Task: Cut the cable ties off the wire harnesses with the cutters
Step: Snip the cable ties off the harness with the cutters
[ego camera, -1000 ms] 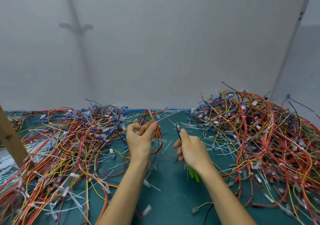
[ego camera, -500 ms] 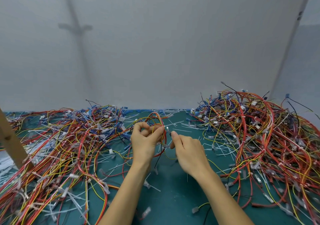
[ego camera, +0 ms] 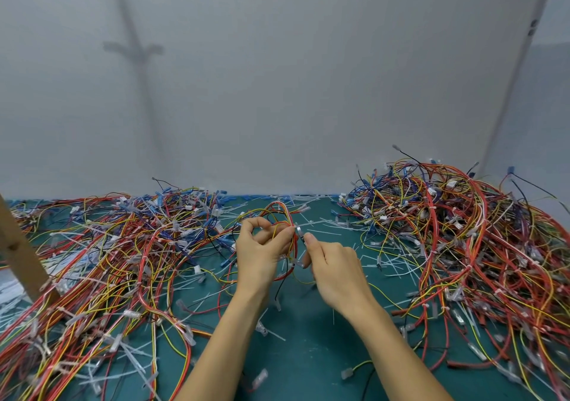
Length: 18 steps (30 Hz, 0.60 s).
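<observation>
Over the mat, left hand pinches harness, right hand grips cutters.

Backdrop's pretty plain: a pale grey wall goes straight up from the far edge of the table, which has a dark teal top. The light is soft and even, nothing harsh. High on the wall, up and left of the table's middle, there's a blurry shadow like a tall pole with a short crossbar. From the table's far right corner a dark seam slants upward, with another grey panel past it. A bare wooden post leans in at the table's left edge.
</observation>
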{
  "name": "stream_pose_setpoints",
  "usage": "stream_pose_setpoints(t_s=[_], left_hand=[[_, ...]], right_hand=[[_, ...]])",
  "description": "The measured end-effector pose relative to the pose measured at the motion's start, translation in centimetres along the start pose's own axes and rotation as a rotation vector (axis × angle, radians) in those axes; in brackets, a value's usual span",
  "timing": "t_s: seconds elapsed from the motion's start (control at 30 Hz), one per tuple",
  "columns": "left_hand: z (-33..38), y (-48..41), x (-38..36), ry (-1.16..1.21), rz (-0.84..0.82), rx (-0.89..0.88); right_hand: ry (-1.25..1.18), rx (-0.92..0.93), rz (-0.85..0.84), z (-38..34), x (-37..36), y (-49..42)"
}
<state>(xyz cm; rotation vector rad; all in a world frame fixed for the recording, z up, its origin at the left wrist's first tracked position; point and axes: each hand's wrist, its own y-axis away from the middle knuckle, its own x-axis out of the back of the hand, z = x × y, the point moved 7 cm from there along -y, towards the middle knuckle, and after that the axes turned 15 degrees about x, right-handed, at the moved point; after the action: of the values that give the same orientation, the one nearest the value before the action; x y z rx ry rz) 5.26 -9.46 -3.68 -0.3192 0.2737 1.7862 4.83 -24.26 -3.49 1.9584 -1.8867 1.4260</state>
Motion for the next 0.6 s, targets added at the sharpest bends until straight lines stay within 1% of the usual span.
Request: stream_pose_setpoints(t_s=[0.17,0.37,0.5,0.6], left_hand=[[-0.07,-0.1,-0.24,-0.01,-0.052,0.04],[-0.25,-0.03,-0.31,0.0,-0.034,0.041],[0.18,0.01,-0.04,0.016,-0.014,0.015],[0.52,-0.08,0.05,0.016,-0.002,0.001]], right_hand=[[-0.029,-0.007,-0.005,0.13,-0.07,-0.04],[-0.077,-0.033,-0.002,0.47,-0.15,-0.02],[-0.128,-0.074,0.065,0.38,0.15,0.04],[-0.157,-0.055,0.114,0.27,0.62,0.08]])
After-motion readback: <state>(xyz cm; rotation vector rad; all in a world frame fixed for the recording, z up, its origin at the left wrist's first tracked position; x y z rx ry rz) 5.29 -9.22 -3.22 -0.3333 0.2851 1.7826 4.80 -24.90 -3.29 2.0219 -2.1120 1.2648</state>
